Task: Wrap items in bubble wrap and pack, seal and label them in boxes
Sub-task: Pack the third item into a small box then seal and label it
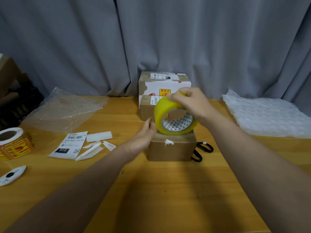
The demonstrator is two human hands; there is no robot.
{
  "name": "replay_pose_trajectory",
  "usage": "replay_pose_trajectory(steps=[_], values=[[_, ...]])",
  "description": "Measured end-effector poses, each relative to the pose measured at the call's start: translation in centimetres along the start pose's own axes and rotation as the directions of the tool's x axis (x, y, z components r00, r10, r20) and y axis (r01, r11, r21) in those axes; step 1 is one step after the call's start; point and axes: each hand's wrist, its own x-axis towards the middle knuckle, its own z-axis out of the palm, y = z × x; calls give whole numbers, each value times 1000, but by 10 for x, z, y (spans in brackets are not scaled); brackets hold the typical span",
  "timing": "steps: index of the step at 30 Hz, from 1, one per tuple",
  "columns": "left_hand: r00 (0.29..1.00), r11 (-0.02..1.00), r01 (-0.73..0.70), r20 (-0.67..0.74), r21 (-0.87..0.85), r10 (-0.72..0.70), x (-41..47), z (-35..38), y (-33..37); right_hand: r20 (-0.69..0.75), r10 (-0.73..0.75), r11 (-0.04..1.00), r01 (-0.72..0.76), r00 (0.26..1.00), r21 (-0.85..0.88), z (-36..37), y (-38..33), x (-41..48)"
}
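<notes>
I'm looking at a makeshift packing station; a wooden table (168, 190) against a grey curtain (151, 39); labelled parcels (164, 84), bubble wrap (269, 115), a sticker roll (13, 142), shipping labels (70, 145).

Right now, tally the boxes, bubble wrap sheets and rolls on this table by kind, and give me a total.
Cardboard boxes: 3
Bubble wrap sheets: 2
Rolls: 2 (yellow tape, warning stickers)
Total: 7
</notes>
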Motion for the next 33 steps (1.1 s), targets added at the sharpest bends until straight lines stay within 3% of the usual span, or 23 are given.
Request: replay_pose_trajectory(steps=[2, 5, 7, 9, 11, 13, 17, 22, 29, 31, 32, 33], values=[[992, 974, -94, 100, 208, 75, -2, -9, 1, -26, 26, 984, -21, 999, 175, 0, 5, -6], [986, 894, -165, 72, 416, 148, -1, -19, 5, -37, 71, 964, -59, 997, 259, 1, 6, -6], [991, 888, -132, 56, 441, 120, -4, -25, 10, -21, 62, 988, -58, 998, 146, 0, 2, 2], [996, 899, -91, 21, 428, 91, -6, -38, 13, -21, 14, 986, -17, 1000, -168, -6, -10, 9], [998, 896, -57, -1, 440, 64, -11, -50, 13, 23, -18, 867, 27, 1000, -498, -16, -23, 11], [999, 894, -39, 1, 447, 43, -14, -55, 13, 85, 43, 765, 23, 995, -644, -25, -25, 12], [1000, 891, -13, 1, 453, 14, -14, -54, 15, 149, 221, 669, -38, 964, -742, -27, -1, 17], [1000, 887, -14, -8, 462, 20, -13, -54, 14, 188, 311, 713, -98, 932, -694, -22, 28, 11], [1000, 889, -24, 8, 457, 23, -12, -54, 10, 205, 416, 675, -150, 886, -722, -9, 46, 9], [999, 853, -37, 30, 521, 25, -17, -54, 16, 222, 414, 651, -116, 883, -750, -6, 49, 10], [998, 785, -64, 22, 616, 64, -20, -54, 18, 223, 414, 627, -99, 883, -773, -6, 49, 10], [991, 629, -89, 3, 773, 137, -23, -53, 20, 217, 414, 598, -85, 884, -797, -6, 49, 10]])
